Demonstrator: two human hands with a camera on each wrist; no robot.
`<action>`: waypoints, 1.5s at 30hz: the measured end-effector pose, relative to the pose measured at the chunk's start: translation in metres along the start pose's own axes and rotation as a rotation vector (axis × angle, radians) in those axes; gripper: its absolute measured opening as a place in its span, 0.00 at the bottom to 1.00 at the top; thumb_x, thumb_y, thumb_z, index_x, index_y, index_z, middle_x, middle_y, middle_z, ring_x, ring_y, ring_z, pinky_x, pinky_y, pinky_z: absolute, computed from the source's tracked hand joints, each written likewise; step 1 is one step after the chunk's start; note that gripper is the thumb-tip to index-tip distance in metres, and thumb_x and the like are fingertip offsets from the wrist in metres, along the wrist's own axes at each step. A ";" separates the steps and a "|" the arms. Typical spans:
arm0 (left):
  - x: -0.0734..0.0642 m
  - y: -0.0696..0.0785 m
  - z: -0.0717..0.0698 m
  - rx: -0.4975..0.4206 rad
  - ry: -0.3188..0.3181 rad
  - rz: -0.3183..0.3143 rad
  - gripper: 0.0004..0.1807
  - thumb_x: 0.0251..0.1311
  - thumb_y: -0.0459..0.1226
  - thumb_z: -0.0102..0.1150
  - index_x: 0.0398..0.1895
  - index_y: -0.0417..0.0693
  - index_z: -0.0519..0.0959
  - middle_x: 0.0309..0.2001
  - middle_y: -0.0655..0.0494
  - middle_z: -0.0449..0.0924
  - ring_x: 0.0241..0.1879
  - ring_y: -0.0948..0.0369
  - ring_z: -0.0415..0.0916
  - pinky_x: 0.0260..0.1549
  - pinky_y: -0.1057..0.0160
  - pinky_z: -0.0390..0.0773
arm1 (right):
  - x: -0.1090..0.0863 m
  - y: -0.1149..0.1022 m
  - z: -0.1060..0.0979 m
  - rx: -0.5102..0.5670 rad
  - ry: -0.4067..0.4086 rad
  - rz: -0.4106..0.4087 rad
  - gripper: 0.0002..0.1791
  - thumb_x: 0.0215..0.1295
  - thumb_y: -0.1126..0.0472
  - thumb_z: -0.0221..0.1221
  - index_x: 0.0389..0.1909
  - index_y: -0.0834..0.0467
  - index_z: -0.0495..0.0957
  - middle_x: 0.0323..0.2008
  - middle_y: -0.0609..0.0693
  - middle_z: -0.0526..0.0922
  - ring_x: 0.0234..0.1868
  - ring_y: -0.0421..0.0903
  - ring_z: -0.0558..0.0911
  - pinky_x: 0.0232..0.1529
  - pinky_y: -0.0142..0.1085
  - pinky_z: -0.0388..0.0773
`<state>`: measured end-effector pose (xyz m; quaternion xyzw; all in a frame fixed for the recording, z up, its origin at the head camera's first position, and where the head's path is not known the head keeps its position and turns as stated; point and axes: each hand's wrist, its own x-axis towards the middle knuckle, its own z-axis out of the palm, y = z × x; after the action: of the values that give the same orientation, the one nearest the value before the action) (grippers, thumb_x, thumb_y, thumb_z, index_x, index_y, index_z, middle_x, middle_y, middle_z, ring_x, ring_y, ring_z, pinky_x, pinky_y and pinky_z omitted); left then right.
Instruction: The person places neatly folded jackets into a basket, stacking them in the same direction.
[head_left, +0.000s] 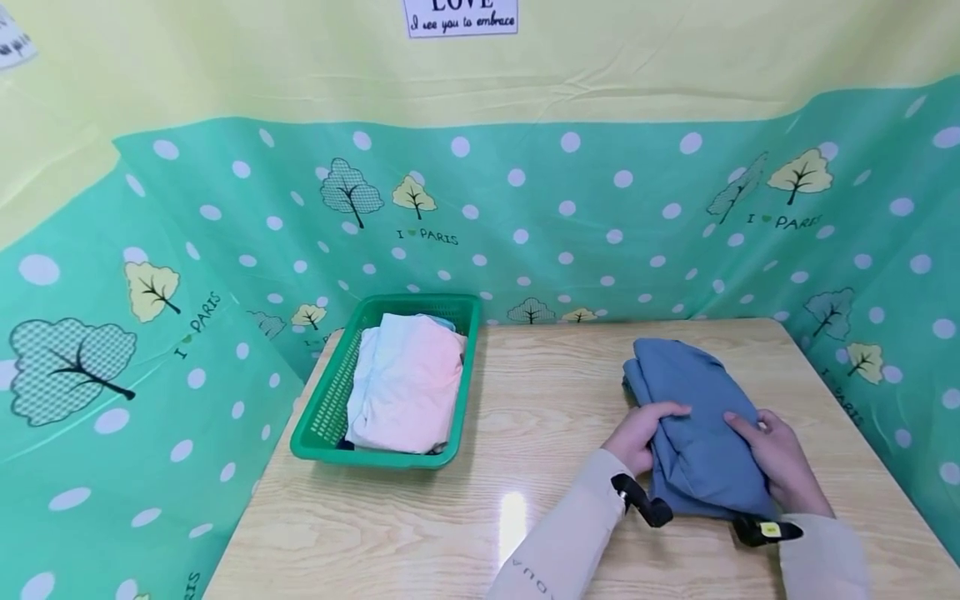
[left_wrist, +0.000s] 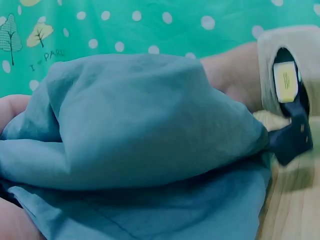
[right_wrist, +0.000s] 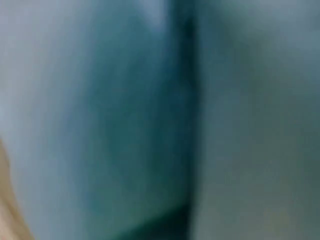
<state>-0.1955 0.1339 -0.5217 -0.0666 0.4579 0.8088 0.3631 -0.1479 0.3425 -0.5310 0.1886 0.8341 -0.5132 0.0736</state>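
A folded blue garment (head_left: 693,417) lies on the wooden table (head_left: 525,517) right of centre. My left hand (head_left: 641,433) grips its left edge, thumb on top and fingers tucked under the cloth. My right hand (head_left: 776,458) holds the right edge the same way, thumb lying on the fabric. In the left wrist view the blue garment (left_wrist: 140,150) fills the frame, with the right wrist strap (left_wrist: 290,100) behind it. The right wrist view is a blur of blue garment (right_wrist: 125,125) pressed close to the lens.
A green plastic basket (head_left: 330,400) stands at the table's back left, holding folded white and pink clothes (head_left: 408,383). Green dotted cloth walls (head_left: 600,217) enclose the table on three sides.
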 end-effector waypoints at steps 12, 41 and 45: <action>-0.014 0.012 -0.016 0.037 -0.092 0.097 0.30 0.56 0.38 0.69 0.63 0.59 0.72 0.56 0.56 0.82 0.56 0.58 0.80 0.62 0.53 0.77 | -0.005 -0.009 0.005 0.284 -0.129 0.004 0.39 0.73 0.34 0.51 0.73 0.55 0.57 0.52 0.35 0.70 0.43 0.21 0.73 0.41 0.24 0.77; -0.044 0.034 -0.063 0.421 0.149 0.332 0.41 0.53 0.31 0.72 0.66 0.77 0.70 0.62 0.65 0.77 0.62 0.61 0.74 0.70 0.51 0.68 | -0.016 -0.037 0.036 0.260 -0.184 -0.168 0.33 0.78 0.43 0.50 0.68 0.65 0.57 0.49 0.34 0.72 0.46 0.23 0.75 0.44 0.25 0.79; -0.052 0.039 -0.070 0.526 0.111 0.337 0.49 0.51 0.28 0.70 0.72 0.78 0.64 0.69 0.67 0.72 0.68 0.61 0.69 0.74 0.52 0.63 | -0.019 -0.042 0.041 0.280 -0.171 -0.172 0.26 0.78 0.46 0.52 0.60 0.62 0.61 0.42 0.31 0.75 0.44 0.26 0.77 0.43 0.27 0.79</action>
<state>-0.1985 0.0391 -0.5116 0.0626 0.6750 0.7065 0.2032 -0.1492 0.2851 -0.5090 0.0809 0.7581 -0.6429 0.0730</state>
